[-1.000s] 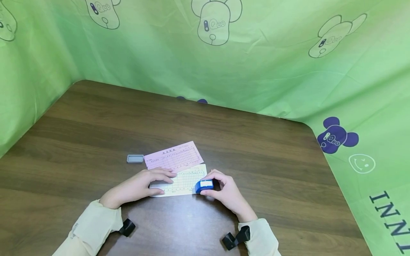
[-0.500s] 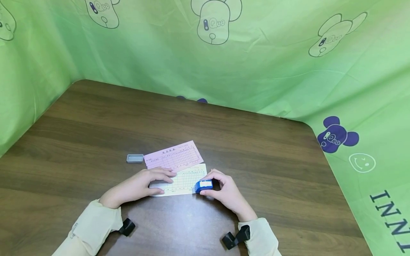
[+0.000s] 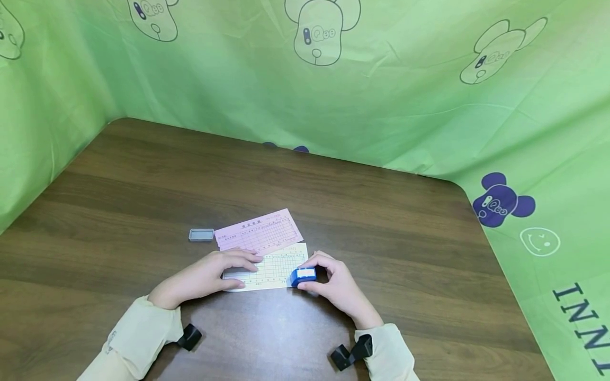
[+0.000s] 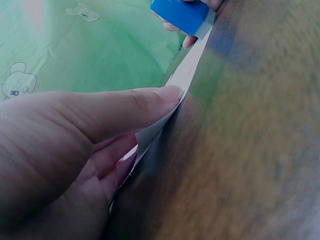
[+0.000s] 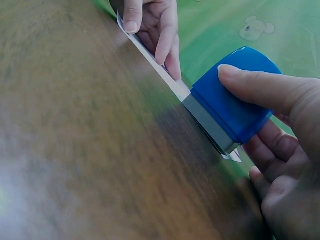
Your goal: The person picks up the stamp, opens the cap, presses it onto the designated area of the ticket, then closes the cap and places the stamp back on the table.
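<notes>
In the head view my right hand (image 3: 337,283) pinches a blue self-inking stamp (image 3: 303,275) between thumb and fingers. The stamp stands on the lower right corner of a white printed form (image 3: 281,267); its grey base touches the paper in the right wrist view, where the blue body (image 5: 235,95) is upright over it. My left hand (image 3: 214,275) rests on the form's left part, fingers spread and fairly straight, thumb (image 4: 150,102) lying along the near edge. A pink printed form (image 3: 259,232) lies just behind, meeting the white one's far edge. The stamp's underside is hidden.
A small grey-blue rectangular cap (image 3: 201,235) lies left of the pink form. All rest on a brown wooden table (image 3: 381,222). A green cloth with printed bear heads (image 3: 229,95) hangs around the table's far and side edges.
</notes>
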A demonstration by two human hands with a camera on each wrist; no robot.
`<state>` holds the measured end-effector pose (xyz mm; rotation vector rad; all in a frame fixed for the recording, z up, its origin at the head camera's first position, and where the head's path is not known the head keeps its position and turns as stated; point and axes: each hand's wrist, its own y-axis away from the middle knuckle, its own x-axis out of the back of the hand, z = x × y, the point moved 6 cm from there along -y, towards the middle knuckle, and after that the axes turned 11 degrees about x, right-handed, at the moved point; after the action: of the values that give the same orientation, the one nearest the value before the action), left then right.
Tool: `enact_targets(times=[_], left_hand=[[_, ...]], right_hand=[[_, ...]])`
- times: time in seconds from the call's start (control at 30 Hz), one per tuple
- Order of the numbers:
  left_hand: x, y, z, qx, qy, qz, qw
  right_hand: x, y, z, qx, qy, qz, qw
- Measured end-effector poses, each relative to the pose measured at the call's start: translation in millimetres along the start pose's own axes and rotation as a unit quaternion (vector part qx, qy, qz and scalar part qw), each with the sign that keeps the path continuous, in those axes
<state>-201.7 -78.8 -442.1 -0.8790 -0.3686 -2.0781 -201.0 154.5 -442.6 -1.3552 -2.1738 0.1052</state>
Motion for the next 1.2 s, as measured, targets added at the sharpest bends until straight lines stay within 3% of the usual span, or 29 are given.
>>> enact_targets(times=[0.8,1.2], left_hand=[[-0.2,-1.0,-0.7,-0.007,-0.004,-0.001,1.0000],[0.4,-1.1,-0.5,-0.003,-0.004,-0.002,1.0000]], right_hand=[[2.2,-0.2,-3.0,-0.028,0.052,-0.028,0.998],[2.9,-1.9,-3.4,-0.012,0.104,-0.047,0.993]])
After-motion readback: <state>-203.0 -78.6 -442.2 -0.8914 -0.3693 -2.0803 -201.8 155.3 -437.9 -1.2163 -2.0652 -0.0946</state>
